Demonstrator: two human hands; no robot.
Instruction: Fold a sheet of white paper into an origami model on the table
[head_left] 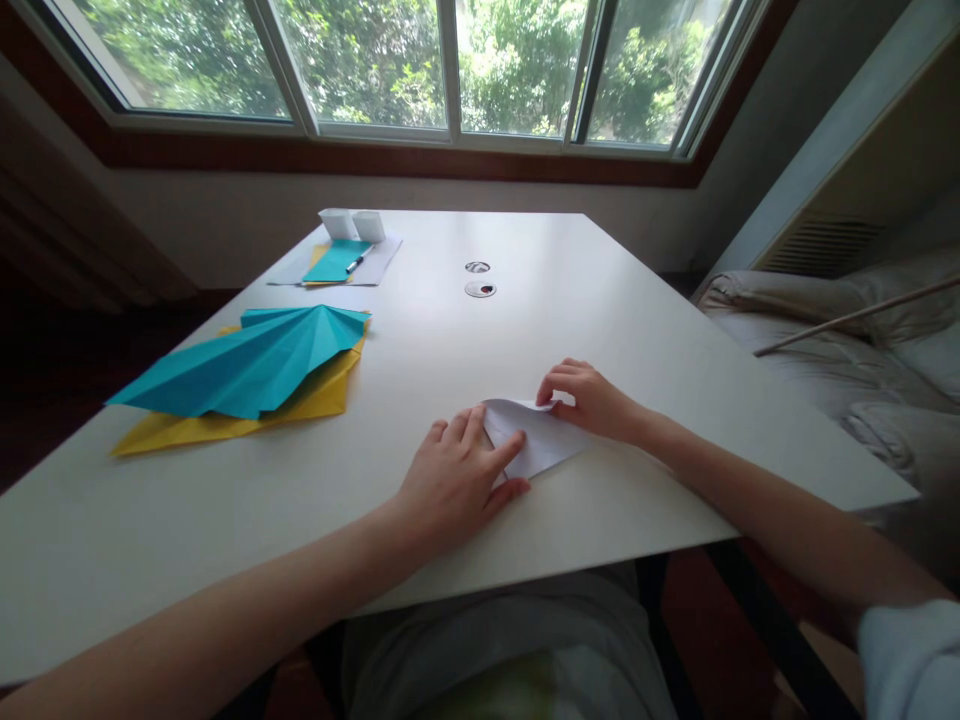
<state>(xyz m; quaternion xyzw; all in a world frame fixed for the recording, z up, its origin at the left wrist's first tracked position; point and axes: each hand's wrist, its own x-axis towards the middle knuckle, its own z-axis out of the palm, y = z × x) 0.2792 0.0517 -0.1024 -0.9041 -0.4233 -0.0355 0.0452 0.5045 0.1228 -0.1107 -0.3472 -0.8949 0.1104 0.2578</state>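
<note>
Just in from the table's (637, 505) near edge, right of that edge's middle, lies the white paper (541, 440). The left hand (461, 475) is spread over its left end, fingers on top, thumb at the near border; it presses rather than grips. The right hand (589, 400) seems to pinch the far border toward the right between thumb and fingers, though the exact hold is partly hidden.

The folding looks part done: the paper has a pointed, roughly three-sided outline, but its far border bows up, so that fold appears not yet pressed flat. How many layers there are, I cannot tell.

Farther off, along the left edge, a pleated blue fan (270, 365) lies on yellow paper (322, 400), its creases already made, its tip reaching the edge. Beyond, about mid-width, are two discs (481, 289). Toward the far left corner a pen (360, 260) rests on a blue sheet (334, 264), with two white boxes (369, 226) behind.
</note>
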